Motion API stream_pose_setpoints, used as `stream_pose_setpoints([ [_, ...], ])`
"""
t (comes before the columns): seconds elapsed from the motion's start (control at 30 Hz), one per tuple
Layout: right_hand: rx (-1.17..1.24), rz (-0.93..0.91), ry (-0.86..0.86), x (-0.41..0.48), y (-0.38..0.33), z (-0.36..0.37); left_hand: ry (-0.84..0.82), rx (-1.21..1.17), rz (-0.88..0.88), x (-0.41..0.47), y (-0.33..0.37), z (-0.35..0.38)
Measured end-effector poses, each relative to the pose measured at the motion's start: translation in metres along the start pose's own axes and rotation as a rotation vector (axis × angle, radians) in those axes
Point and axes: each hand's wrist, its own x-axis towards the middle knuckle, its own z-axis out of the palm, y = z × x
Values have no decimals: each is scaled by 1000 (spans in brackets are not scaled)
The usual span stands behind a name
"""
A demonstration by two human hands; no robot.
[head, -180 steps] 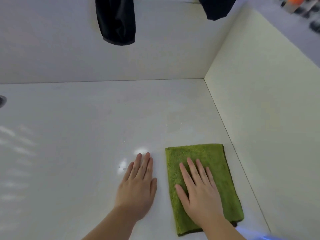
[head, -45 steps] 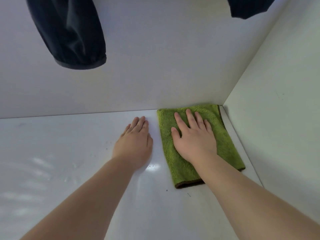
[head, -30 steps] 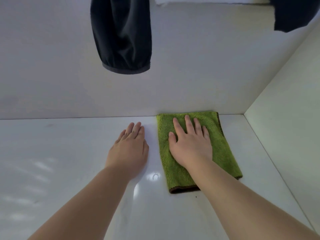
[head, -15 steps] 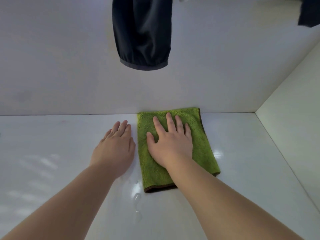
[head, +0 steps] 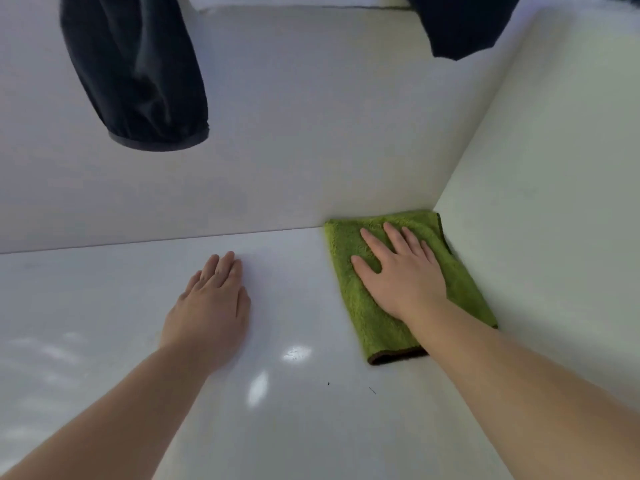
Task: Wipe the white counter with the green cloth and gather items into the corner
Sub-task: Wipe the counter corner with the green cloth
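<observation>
Wiping is the step in hand: the right hand (head: pixel 403 277) presses the green cloth (head: pixel 377 327) into the corner at middle right, fingers (head: pixel 394 237) straight and slightly spread. The left hand (head: pixel 211 306) lies flat on the counter (head: pixel 104 306), fingers straight and together. Next, I judge, the cloth should sweep toward the specks (head: pixel 372 390) at lower centre.

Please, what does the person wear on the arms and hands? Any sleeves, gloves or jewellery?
Nothing worn is visible. The left hand and right hand have no gloves and no rings that show. The left forearm and right forearm are bare to the picture edge: no sleeves, watch or bracelet.
</observation>
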Motion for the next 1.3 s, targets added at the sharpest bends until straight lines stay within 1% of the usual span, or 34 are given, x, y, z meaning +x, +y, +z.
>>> stream_pose_setpoints([
  [0.1, -4, 22, -13, 2, 15, -4, 10, -8, -21, -6, 0, 2],
  [0.23, 14, 50, -1, -11, -6, 1, 29, -12, -2, -7, -1, 6],
  [0.33, 39, -22, 17, -37, -36, 9, 49, 1, 13, -5, -2, 9],
  [0.4, 46, -80, 18, -61, -53, 12, 32, 29, 24, -6, -4, 7],
  [0.5, 44, -100, 34, -91, -63, 13, 11, 45, 26, -4, -1, 6],
  [0.63, 38, -84, 32, -131, -70, 13, -11, 49, 51, -20, 6, 5],
  [0.87, 16, -17, -17, -187, -78, 9, -55, 2, 172, -62, 9, 10],
  [1.03, 27, 30, -21, -249, -87, 7, -34, -24, 206, -68, 5, 11],
  [1.23, -3, -9, -76, -349, -74, 8, -24, -35, 228, -65, 2, 11],
  [1.3, -25, -20, -99, -369, -66, 7, -18, -34, 231, -65, 2, 11],
])
